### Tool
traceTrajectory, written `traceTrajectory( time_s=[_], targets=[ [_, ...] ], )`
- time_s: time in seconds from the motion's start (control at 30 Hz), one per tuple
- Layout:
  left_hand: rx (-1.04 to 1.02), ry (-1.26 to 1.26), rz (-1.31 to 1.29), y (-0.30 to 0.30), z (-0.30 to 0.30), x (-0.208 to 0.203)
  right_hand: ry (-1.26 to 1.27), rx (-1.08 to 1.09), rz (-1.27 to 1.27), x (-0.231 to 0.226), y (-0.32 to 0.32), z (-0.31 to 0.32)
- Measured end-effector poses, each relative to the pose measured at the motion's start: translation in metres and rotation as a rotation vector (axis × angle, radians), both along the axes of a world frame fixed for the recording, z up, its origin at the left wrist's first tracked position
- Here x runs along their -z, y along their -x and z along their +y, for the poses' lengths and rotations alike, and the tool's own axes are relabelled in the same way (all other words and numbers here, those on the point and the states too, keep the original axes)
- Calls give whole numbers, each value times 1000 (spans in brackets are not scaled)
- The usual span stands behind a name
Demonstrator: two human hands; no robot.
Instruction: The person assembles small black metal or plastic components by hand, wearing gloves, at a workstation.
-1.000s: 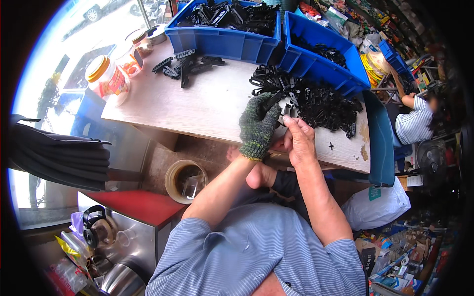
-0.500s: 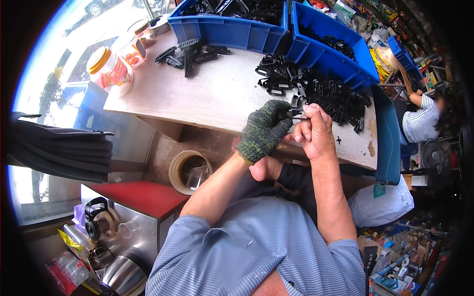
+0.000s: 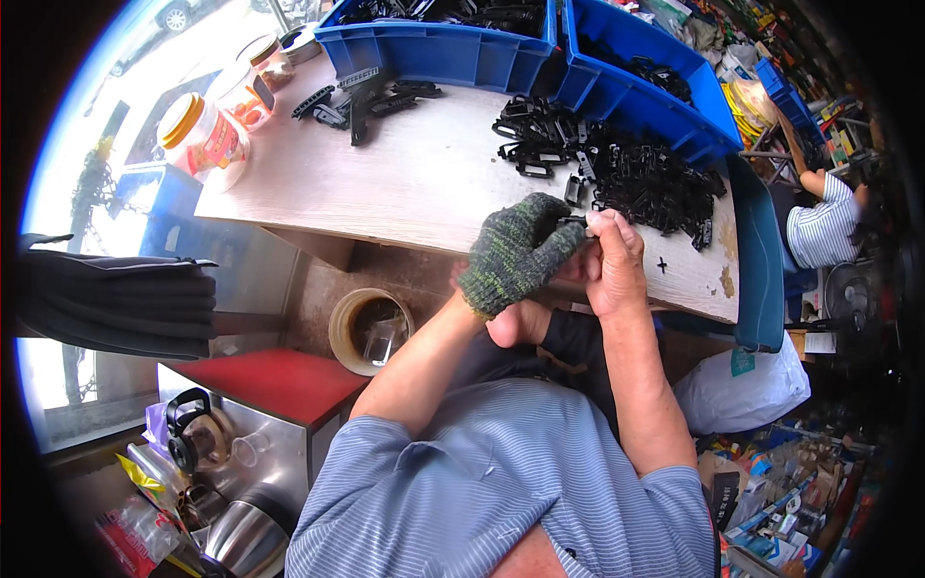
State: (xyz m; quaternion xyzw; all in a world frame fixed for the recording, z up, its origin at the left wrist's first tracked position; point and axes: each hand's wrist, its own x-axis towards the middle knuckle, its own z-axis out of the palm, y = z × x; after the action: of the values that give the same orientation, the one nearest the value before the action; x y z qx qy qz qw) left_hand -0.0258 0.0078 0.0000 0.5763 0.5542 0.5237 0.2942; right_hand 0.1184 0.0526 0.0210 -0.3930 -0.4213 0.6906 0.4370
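Whitish wood is forming the top of a long worktable [image 3: 424, 169], its near edge running just past the person's wrists. Along its far side two blue plastic bins are standing, the left bin [image 3: 434, 60] and the right bin [image 3: 631, 108], both holding black plastic pieces. At the table's right end a dark teal tub [image 3: 761, 255] is sitting against the edge. In front of the right bin, a dense heap [image 3: 655, 188] of black pieces is spreading over the wood, while a smaller cluster [image 3: 358, 111] is lying below the left bin. Beside that cluster, near the left edge, a clear jar [image 3: 207, 149] with an orange lid is standing.

Above the near part of the table the two hands are meeting. Wrapped in a dark green knitted glove, the left hand [image 3: 515, 252] is grasping a small black part [image 3: 575, 221], hiding most of it. Bare, the right hand [image 3: 617, 265] is pinching the part's exposed end between thumb and fingers. The part is resting between the two hands, just short of the heap. To the right, a tiny black cross-shaped piece [image 3: 662, 264] is lying alone.
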Motion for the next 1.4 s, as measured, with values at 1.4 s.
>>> traceTrajectory(
  time_s=[1.4],
  targets=[
    [-39,-171,695,-60,57,8,137,765,-190,-12,-182,65]
  ],
)
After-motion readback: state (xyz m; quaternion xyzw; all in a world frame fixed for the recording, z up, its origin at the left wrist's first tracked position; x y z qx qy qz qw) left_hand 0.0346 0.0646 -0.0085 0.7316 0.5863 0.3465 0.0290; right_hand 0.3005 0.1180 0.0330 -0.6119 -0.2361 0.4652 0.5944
